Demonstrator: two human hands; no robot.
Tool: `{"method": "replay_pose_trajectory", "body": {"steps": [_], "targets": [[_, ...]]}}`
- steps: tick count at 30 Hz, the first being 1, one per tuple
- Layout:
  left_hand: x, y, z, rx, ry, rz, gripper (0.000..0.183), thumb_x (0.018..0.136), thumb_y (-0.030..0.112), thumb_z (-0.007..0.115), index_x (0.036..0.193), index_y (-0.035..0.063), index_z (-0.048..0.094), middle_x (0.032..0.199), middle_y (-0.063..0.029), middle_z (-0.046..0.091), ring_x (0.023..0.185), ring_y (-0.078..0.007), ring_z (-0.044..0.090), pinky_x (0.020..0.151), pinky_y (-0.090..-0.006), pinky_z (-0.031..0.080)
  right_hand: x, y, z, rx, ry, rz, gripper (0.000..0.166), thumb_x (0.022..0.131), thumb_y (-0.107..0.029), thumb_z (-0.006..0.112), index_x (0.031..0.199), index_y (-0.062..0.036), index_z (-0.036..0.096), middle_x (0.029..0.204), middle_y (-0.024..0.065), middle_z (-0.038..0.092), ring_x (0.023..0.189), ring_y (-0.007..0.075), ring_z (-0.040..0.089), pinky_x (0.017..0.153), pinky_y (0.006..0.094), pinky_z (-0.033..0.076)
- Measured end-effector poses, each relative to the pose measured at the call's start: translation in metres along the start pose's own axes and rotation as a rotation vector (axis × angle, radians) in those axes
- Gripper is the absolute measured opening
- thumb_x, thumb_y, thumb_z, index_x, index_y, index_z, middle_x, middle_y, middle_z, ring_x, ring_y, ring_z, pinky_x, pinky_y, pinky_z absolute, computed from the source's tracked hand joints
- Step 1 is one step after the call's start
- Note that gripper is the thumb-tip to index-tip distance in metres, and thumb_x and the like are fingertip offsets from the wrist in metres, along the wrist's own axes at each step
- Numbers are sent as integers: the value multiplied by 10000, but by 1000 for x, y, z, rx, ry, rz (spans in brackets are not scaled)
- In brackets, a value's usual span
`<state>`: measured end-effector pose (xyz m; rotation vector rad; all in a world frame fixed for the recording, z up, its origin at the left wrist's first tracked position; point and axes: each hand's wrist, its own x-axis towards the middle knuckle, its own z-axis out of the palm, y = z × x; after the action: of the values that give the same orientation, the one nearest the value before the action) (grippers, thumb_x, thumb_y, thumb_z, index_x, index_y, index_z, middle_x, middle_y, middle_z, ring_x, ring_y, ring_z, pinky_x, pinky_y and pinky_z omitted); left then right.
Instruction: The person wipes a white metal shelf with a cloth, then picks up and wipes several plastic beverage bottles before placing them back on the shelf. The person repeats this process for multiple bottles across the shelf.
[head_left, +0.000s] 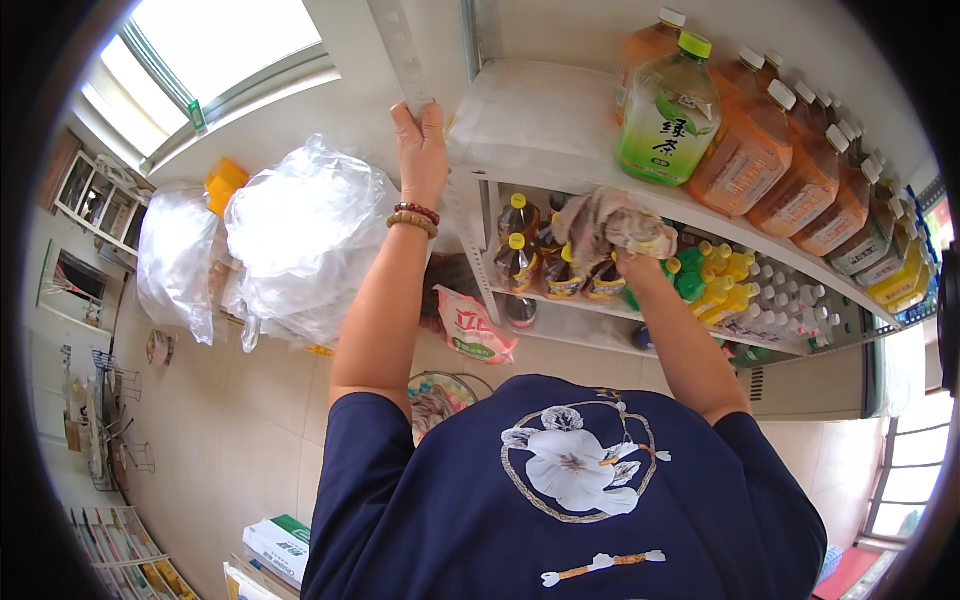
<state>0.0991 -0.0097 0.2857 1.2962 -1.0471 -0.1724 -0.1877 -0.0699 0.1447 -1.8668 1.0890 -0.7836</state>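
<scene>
My left hand (420, 146), with two bead bracelets at the wrist, grips a white perforated shelf upright (401, 56). My right hand (636, 262) is closed on a crumpled, stained cloth (600, 225), which covers most of its fingers. Cloth and hand are at the front of the middle shelf, just under the edge of the upper shelf board (555, 161). Yellow-capped bottles of dark drink (519, 262) stand left of the cloth, and some are partly hidden behind it. Above and right of it, a large green tea bottle (667, 120) stands on the upper shelf.
Large orange drink bottles (750, 161) line the upper shelf. Yellow drink bottles (720, 296) and several white-capped bottles (787, 300) fill the middle shelf's right side. Bulky clear plastic bags (307, 217) lie left of my arm. Below are a pink printed bag (472, 326) and a basin (442, 390) holding cloth.
</scene>
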Motion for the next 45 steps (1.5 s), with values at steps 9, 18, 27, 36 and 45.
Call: {"method": "replay_pose_trajectory", "body": {"steps": [9, 18, 27, 36, 45], "targets": [[0, 5, -5, -44, -26, -14, 346, 914, 318, 478, 1092, 39, 378, 977, -108, 507, 889, -200, 478, 820, -324, 392, 38, -88, 94, -630, -39, -15, 461, 906, -334, 361, 1327, -147, 368, 1370, 51, 371, 1251, 238, 346, 1055, 359, 235], [7, -14, -7, 6, -4, 78, 276, 914, 271, 472, 1017, 37, 368, 875, -111, 469, 794, -212, 439, 746, -335, 391, 45, -130, 139, -604, -48, -188, 456, 893, -342, 362, 1308, -156, 399, 1354, 46, 395, 1233, 238, 369, 1033, 355, 265], [10, -18, -9, -2, -38, 85, 302, 945, 287, 429, 1110, 34, 440, 1066, -87, 536, 983, -181, 526, 863, -307, 394, 16, -99, 63, -670, -60, -142, 453, 881, -349, 363, 1290, -164, 430, 1339, 40, 420, 1216, 238, 393, 1011, 352, 294], [0, -1, -7, -48, -32, 16, 368, 959, 271, 383, 1241, 34, 371, 1173, -107, 500, 1042, -204, 495, 926, -336, 373, -43, 8, -83, -924, 309, -114, 290, 841, -288, 405, 976, -161, 629, 1024, 30, 617, 962, 216, 568, 801, 355, 445], [-8, 12, -6, -76, -46, -43, 421, 956, 310, 375, 1306, 77, 337, 1223, -78, 446, 1092, -202, 446, 917, -356, 378, -98, 30, -230, -1033, 273, 375, 326, 861, -196, 428, 1167, -135, 524, 1156, 50, 553, 1071, 224, 512, 899, 329, 407]]}}
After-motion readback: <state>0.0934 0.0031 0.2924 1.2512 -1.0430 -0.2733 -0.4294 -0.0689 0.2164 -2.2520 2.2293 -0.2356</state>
